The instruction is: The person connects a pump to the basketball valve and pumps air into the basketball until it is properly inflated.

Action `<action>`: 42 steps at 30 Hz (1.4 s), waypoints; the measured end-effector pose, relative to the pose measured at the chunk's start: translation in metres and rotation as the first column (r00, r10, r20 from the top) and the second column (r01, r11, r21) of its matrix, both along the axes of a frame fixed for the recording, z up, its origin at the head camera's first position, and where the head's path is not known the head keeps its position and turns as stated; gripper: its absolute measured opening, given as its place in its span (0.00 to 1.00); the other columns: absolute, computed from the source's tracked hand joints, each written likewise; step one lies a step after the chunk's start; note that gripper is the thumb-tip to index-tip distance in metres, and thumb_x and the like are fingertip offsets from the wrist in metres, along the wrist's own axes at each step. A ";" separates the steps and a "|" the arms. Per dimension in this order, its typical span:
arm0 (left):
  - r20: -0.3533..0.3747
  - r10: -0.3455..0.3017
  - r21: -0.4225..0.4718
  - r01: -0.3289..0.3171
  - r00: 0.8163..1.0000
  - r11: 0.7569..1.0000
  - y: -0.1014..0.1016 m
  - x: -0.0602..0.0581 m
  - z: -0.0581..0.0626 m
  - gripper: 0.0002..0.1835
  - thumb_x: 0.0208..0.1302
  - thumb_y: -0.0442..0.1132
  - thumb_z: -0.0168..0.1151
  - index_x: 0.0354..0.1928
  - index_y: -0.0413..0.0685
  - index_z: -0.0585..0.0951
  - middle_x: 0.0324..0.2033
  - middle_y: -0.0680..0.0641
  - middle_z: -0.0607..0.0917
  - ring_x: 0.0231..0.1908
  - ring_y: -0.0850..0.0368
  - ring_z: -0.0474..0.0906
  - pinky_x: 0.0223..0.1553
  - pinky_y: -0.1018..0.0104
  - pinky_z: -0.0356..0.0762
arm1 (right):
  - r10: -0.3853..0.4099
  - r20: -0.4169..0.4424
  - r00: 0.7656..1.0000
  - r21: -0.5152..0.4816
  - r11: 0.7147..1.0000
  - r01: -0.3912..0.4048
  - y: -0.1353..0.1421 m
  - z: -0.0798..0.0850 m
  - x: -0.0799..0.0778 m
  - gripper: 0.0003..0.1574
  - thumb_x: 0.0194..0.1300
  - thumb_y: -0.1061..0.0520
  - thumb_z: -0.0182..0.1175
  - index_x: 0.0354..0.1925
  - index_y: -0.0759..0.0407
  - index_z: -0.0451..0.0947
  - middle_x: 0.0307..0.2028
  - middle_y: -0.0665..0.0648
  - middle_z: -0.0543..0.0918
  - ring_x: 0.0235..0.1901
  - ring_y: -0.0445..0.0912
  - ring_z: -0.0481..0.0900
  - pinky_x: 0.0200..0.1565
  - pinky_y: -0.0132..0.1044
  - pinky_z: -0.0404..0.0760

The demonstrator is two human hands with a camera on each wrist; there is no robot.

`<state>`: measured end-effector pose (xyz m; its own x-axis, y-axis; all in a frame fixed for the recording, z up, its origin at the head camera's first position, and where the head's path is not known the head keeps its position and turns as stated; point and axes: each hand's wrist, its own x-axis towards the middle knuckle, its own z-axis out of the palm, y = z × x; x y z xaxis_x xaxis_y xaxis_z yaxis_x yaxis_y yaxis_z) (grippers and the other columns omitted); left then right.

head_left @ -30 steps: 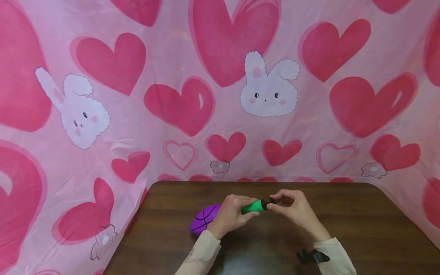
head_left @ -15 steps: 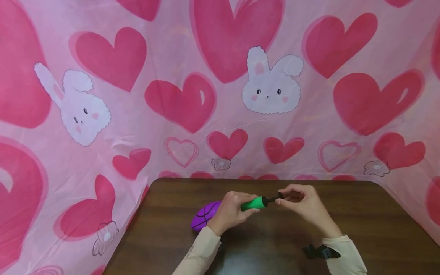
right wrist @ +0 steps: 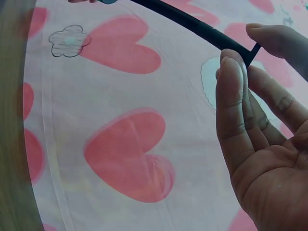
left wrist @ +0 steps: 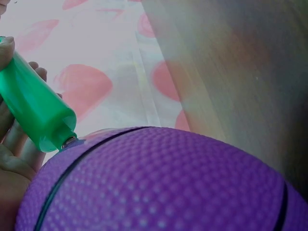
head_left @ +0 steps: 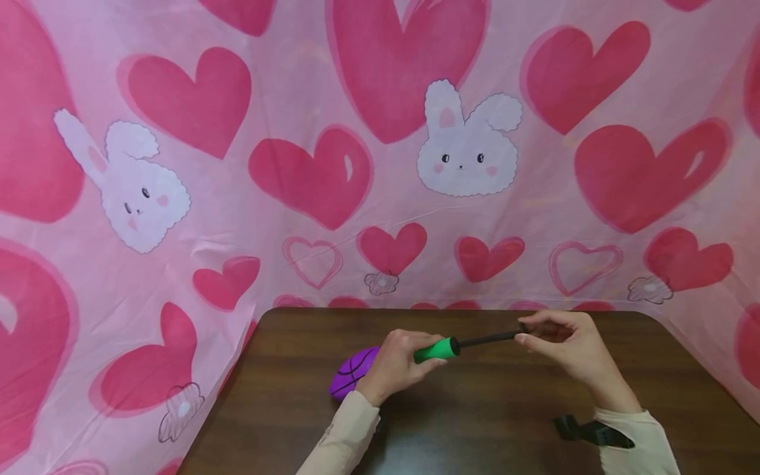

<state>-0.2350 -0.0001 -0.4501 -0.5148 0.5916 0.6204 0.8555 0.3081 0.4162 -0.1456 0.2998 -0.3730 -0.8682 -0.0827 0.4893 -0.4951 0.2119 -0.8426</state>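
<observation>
My left hand (head_left: 393, 364) grips the green barrel (head_left: 436, 350) of a small ball pump above the table. Beyond it lies a purple ball (head_left: 351, 377) with black seam lines, partly hidden by that hand. In the left wrist view the barrel's narrow end meets the pebbled ball (left wrist: 168, 183) at a short metal needle (left wrist: 69, 142). Out to the right, my right hand (head_left: 572, 340) pinches the pump's black end handle (right wrist: 254, 54) between thumb and fingers. A long stretch of the black plunger rod (head_left: 487, 339) shows between the two hands.
Everything is over a dark brown wooden table (head_left: 475, 422) with rounded far corners. A pink cloth (head_left: 392, 198) printed with hearts and rabbits hangs behind and to the sides. A black camera mount (head_left: 594, 432) sits at the right cuff.
My right hand has moved right and slightly up, drawing the plunger rod far out of the barrel. The left hand and the ball have stayed nearly in place.
</observation>
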 end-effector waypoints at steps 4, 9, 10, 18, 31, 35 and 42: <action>0.016 0.003 -0.003 -0.003 1.000 1.000 0.000 0.001 0.001 0.20 0.60 0.45 0.78 0.54 0.48 0.90 0.44 0.51 0.93 0.39 0.65 0.88 0.46 0.78 0.83 | 0.015 0.006 1.000 -0.010 1.000 -0.015 0.002 0.001 0.001 0.21 0.57 0.79 0.67 0.42 0.59 0.89 0.33 0.42 0.91 0.27 0.38 0.88 0.30 0.35 0.88; 0.053 0.016 -0.003 -0.016 0.998 1.000 0.000 0.002 0.001 0.21 0.58 0.42 0.80 0.55 0.49 0.89 0.45 0.51 0.93 0.40 0.63 0.89 0.47 0.75 0.85 | -0.001 -0.010 1.000 -0.006 1.000 0.001 0.000 -0.001 0.000 0.21 0.57 0.80 0.68 0.42 0.59 0.90 0.32 0.42 0.91 0.27 0.38 0.88 0.29 0.34 0.87; 0.054 0.017 -0.005 -0.017 0.998 1.000 0.000 0.002 0.001 0.21 0.58 0.42 0.80 0.55 0.49 0.89 0.45 0.51 0.93 0.40 0.63 0.89 0.48 0.75 0.85 | -0.003 -0.017 1.000 -0.005 1.000 0.003 -0.001 -0.001 0.000 0.21 0.56 0.80 0.68 0.41 0.58 0.90 0.33 0.42 0.91 0.27 0.38 0.88 0.29 0.34 0.87; 0.028 0.016 -0.029 -0.016 0.999 0.999 0.000 0.003 0.000 0.20 0.64 0.47 0.75 0.56 0.49 0.89 0.46 0.51 0.93 0.41 0.63 0.89 0.47 0.76 0.84 | 0.030 -0.025 0.999 0.014 0.999 -0.030 -0.016 -0.011 -0.008 0.20 0.57 0.79 0.69 0.39 0.57 0.90 0.33 0.41 0.90 0.27 0.36 0.88 0.28 0.34 0.87; 0.023 0.023 -0.022 -0.022 0.999 1.000 0.003 0.002 0.000 0.20 0.63 0.47 0.76 0.55 0.50 0.89 0.45 0.51 0.93 0.39 0.63 0.89 0.47 0.77 0.84 | -0.044 0.071 0.996 0.162 0.986 0.032 -0.061 -0.037 -0.029 0.10 0.59 0.64 0.76 0.39 0.66 0.89 0.33 0.60 0.90 0.28 0.38 0.87 0.32 0.36 0.88; 0.023 0.023 -0.022 -0.022 0.999 1.000 0.003 0.002 -0.001 0.20 0.62 0.46 0.77 0.55 0.50 0.89 0.43 0.52 0.93 0.37 0.64 0.87 0.45 0.79 0.82 | -0.051 0.099 0.994 0.160 0.987 0.035 -0.064 -0.039 -0.030 0.10 0.59 0.64 0.76 0.40 0.65 0.89 0.33 0.58 0.91 0.28 0.39 0.88 0.32 0.36 0.88; 0.022 0.013 -0.010 -0.013 1.000 1.000 0.004 0.003 -0.002 0.20 0.61 0.43 0.78 0.55 0.49 0.89 0.43 0.51 0.93 0.36 0.65 0.86 0.44 0.78 0.83 | -0.052 0.124 0.991 0.156 0.987 0.033 -0.064 -0.036 -0.025 0.12 0.60 0.63 0.76 0.42 0.66 0.88 0.35 0.61 0.91 0.28 0.40 0.87 0.32 0.36 0.88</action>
<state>-0.2320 0.0043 -0.4519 -0.5362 0.5905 0.6032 0.8420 0.3234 0.4319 -0.1710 0.2362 -0.4088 -0.9270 -0.1098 0.3585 -0.3732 0.3622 -0.8541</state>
